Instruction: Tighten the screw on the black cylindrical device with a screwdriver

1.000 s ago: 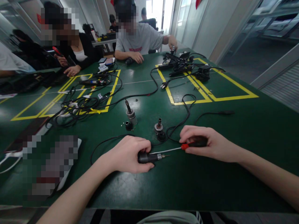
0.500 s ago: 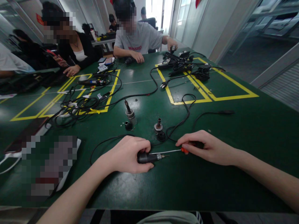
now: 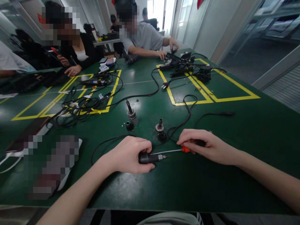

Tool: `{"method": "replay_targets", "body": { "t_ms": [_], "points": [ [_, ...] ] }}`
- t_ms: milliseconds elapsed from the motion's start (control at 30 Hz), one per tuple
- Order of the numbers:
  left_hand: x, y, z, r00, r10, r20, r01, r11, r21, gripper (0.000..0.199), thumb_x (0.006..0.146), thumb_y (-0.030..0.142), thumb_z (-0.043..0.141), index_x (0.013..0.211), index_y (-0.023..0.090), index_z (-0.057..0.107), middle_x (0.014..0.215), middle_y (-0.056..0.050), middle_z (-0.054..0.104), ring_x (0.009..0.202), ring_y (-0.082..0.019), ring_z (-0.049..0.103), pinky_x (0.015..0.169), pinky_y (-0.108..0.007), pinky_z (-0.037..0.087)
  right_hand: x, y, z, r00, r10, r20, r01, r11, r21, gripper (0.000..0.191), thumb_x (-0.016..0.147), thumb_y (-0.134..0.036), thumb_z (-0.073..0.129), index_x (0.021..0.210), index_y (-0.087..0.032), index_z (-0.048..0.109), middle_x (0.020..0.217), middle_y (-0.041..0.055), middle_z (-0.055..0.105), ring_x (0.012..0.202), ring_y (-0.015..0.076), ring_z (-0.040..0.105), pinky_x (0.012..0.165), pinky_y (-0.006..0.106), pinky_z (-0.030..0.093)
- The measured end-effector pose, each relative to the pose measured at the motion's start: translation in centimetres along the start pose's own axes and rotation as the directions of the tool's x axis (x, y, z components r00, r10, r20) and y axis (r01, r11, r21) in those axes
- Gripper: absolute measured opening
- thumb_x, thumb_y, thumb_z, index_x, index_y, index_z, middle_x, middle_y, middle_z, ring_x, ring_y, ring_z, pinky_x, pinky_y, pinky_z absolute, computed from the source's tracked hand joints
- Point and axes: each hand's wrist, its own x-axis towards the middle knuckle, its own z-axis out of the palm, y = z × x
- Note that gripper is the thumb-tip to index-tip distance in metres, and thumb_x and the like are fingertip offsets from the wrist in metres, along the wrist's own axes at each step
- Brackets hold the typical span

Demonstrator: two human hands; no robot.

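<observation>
My left hand (image 3: 133, 154) is wrapped round a black cylindrical tool (image 3: 150, 158) with a metal collar and thin tip pointing right. My right hand (image 3: 206, 145) pinches the red handle (image 3: 186, 149) of a screwdriver. Its thin shaft (image 3: 172, 151) runs left to the black tool's body, and where the tip ends is hidden near my left fingers. Beyond my hands, a metal spindle part (image 3: 132, 116) stands upright beside a small black ring (image 3: 128, 126). A shorter metal part (image 3: 159, 127) stands by another black ring (image 3: 162, 136).
Tangled black cables (image 3: 77, 106) lie at the left, with more cables and adapters (image 3: 185, 64) at the far right. A loose cord (image 3: 185, 120) curves beyond my right hand. A phone (image 3: 28, 134) rests at the left. Two people sit across the green table (image 3: 222, 184).
The red handle shows more between my right fingers, which have shifted slightly. My left hand keeps its hold. Across the table, a person's hand has moved right to the black equipment.
</observation>
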Motion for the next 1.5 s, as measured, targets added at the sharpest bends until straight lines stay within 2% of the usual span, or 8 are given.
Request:
{"method": "replay_targets", "body": {
  "t_ms": [167, 300, 500, 600, 800, 933, 1300, 1500],
  "points": [
    [-0.15, -0.06, 0.00, 1.000, 0.000, 0.002, 0.000, 1.000, 0.002, 0.029, 0.078, 0.031, 0.084, 0.082, 0.022, 0.057, 0.074, 0.006, 0.055, 0.065, -0.012, 0.047, 0.062, -0.026, 0.029, -0.14, -0.18, -0.12, 0.997, 0.062, -0.051, -0.059, 0.997, 0.056, 0.027, 0.101, -0.047, 0.076, 0.103, -0.020, 0.081, 0.099, 0.0073, 0.073, 0.066, 0.0138, 0.066, 0.059, 0.027, 0.056],
    [-0.17, -0.05, 0.01, 1.000, 0.000, 0.005, 0.000, 1.000, 0.008, 0.028, 0.079, 0.032, 0.084, 0.083, 0.022, 0.058, 0.074, 0.006, 0.056, 0.065, -0.013, 0.048, 0.061, -0.026, 0.030, -0.12, -0.52, -0.27, 0.996, 0.054, -0.077, -0.051, 0.998, 0.046, 0.023, 0.093, -0.043, 0.084, 0.102, -0.021, 0.081, 0.099, 0.0065, 0.074, 0.068, 0.0147, 0.065, 0.059, 0.027, 0.056],
    [-0.09, 0.15, -0.04, 1.000, -0.004, 0.004, 0.004, 1.000, 0.027, 0.027, 0.079, 0.032, 0.083, 0.083, 0.022, 0.057, 0.074, 0.006, 0.056, 0.064, -0.013, 0.049, 0.060, -0.026, 0.031, -0.11, -0.29, -0.02, 0.998, 0.067, -0.004, -0.067, 0.997, -0.037, 0.027, 0.106, -0.042, 0.066, 0.106, -0.021, 0.081, 0.087, 0.0052, 0.074, 0.061, 0.0145, 0.063, 0.053, 0.026, 0.049],
    [-0.10, 0.13, -0.05, 1.000, 0.000, 0.004, -0.001, 0.999, 0.037, 0.028, 0.079, 0.033, 0.082, 0.082, 0.022, 0.057, 0.074, 0.006, 0.055, 0.064, -0.013, 0.049, 0.060, -0.026, 0.031, -0.21, 0.05, 0.10, 0.996, 0.075, 0.044, -0.071, 0.994, -0.080, 0.028, 0.108, -0.040, 0.061, 0.108, -0.022, 0.081, 0.084, 0.0052, 0.076, 0.064, 0.0163, 0.063, 0.055, 0.027, 0.049],
    [-0.16, -0.01, -0.02, 1.000, -0.001, 0.003, 0.001, 1.000, 0.022, 0.029, 0.079, 0.032, 0.084, 0.082, 0.022, 0.057, 0.074, 0.006, 0.055, 0.065, -0.012, 0.048, 0.061, -0.026, 0.030, -0.30, 0.05, -0.20, 0.998, 0.069, -0.010, -0.069, 0.998, 0.002, 0.021, 0.102, -0.039, 0.071, 0.106, -0.020, 0.081, 0.090, 0.0055, 0.076, 0.065, 0.0147, 0.064, 0.059, 0.026, 0.052],
    [-0.15, 0.04, -0.05, 1.000, 0.000, 0.010, 0.000, 0.999, 0.039, 0.027, 0.080, 0.032, 0.084, 0.084, 0.022, 0.059, 0.075, 0.006, 0.056, 0.066, -0.013, 0.050, 0.061, -0.026, 0.032, -0.26, -0.10, -0.38, 0.995, 0.078, -0.055, -0.075, 0.996, 0.054, 0.024, 0.096, -0.043, 0.081, 0.102, -0.020, 0.082, 0.096, 0.0070, 0.076, 0.072, 0.0169, 0.068, 0.064, 0.029, 0.057],
    [-0.14, 0.06, -0.08, 1.000, -0.001, 0.005, 0.001, 1.000, 0.003, 0.029, 0.079, 0.032, 0.084, 0.083, 0.022, 0.057, 0.074, 0.006, 0.055, 0.065, -0.013, 0.048, 0.062, -0.026, 0.029, -0.26, -0.18, -0.59, 0.997, -0.021, -0.080, 0.023, 0.999, 0.028, 0.013, 0.094, -0.034, 0.083, 0.100, -0.022, 0.082, 0.096, 0.0063, 0.076, 0.079, 0.0194, 0.074, 0.072, 0.031, 0.062],
    [-0.08, 0.10, -0.10, 1.000, 0.005, 0.000, -0.005, 1.000, -0.010, 0.029, 0.078, 0.031, 0.083, 0.083, 0.022, 0.056, 0.074, 0.006, 0.055, 0.066, -0.012, 0.047, 0.062, -0.026, 0.029, -0.33, -0.18, -0.53, 0.991, -0.099, -0.090, 0.102, 0.994, 0.025, 0.008, 0.093, -0.021, 0.082, 0.101, -0.024, 0.082, 0.094, 0.0042, 0.076, 0.079, 0.0182, 0.074, 0.073, 0.029, 0.061]
  ]
}}
